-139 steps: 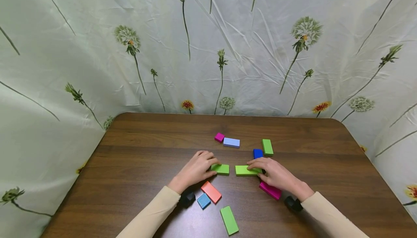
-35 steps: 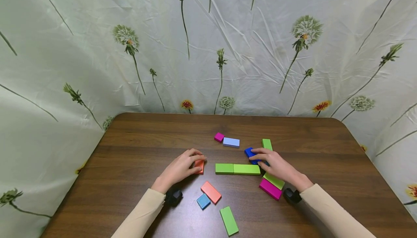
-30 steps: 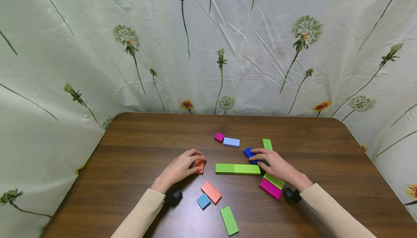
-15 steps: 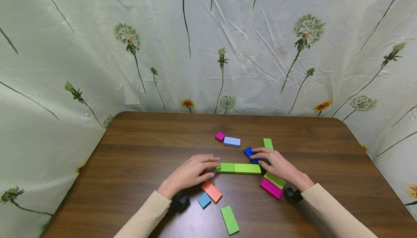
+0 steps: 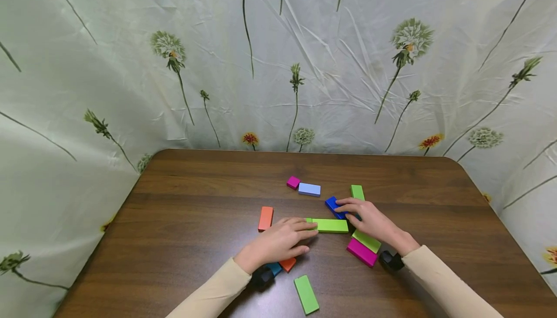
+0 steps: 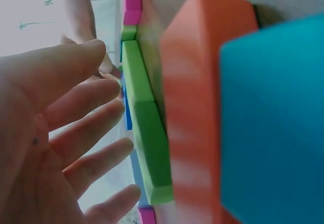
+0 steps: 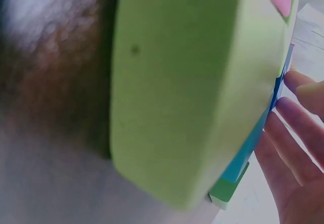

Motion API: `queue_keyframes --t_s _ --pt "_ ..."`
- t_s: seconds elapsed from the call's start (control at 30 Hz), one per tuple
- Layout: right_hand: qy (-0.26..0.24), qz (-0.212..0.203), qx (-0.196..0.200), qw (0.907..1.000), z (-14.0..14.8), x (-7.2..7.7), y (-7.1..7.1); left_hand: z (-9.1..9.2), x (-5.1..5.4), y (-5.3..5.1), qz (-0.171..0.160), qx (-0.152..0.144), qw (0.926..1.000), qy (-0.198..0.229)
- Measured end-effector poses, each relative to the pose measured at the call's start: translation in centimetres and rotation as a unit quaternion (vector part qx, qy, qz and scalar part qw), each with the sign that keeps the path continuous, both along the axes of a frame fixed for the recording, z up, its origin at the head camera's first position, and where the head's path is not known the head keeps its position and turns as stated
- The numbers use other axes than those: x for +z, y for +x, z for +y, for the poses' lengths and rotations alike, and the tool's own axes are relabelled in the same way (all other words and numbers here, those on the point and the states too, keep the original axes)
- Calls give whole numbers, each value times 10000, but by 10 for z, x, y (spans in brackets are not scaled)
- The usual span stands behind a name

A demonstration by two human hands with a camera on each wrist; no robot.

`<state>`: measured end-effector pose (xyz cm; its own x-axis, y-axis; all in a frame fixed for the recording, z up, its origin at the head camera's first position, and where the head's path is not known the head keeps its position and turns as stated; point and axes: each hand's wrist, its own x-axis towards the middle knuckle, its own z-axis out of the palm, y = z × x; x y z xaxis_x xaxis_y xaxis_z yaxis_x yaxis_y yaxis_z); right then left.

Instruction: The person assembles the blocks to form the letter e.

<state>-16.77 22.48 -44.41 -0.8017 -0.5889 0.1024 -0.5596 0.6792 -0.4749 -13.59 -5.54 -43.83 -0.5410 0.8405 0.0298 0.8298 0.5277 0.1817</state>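
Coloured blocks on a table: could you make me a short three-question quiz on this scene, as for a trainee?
1. What colour is the block that the right hand touches?
2. True or false: the periwinkle block lies on top of the small magenta block.
3. Which block lies nearest the bottom of the head view: A) magenta, B) green, C) orange?

Key: 1. It is the dark blue block. 2. False; they lie side by side. 3. B, the lowest green block.
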Motion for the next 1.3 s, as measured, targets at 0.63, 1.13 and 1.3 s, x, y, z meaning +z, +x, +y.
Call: queue_keyframes --t_s 0.63,1.13,1.3 --pt "-3 -60 94 9999 3 0 0 4 -5 0 -96 13 9999 -90" --pt "60 1 110 9999 4 0 0 4 -8 -1 -115 93 9999 42" --pt "31 -34 124 9999 4 0 -1 4 -7 0 -38 78 9999 65"
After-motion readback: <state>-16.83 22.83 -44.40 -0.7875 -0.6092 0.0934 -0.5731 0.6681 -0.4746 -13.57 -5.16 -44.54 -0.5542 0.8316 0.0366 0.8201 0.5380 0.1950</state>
